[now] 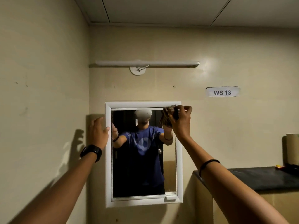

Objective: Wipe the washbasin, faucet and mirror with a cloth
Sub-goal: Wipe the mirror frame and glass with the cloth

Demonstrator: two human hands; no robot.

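A white-framed mirror (169,175) hangs on the beige wall straight ahead. My right hand (182,122) grips a bunched brown cloth (166,114) against the mirror's top right corner. My left hand (99,131) is raised with its fingers straight, and its thumb lies on the left side of the frame. The glass reflects a person in a blue shirt with both arms up. The washbasin and the faucet are out of view.
A tube light (147,63) is mounted above the mirror. A paper label reading WS 13 (222,92) is stuck on the wall at the right. A dark countertop (262,177) juts out at lower right, with a cardboard roll (292,148) on it.
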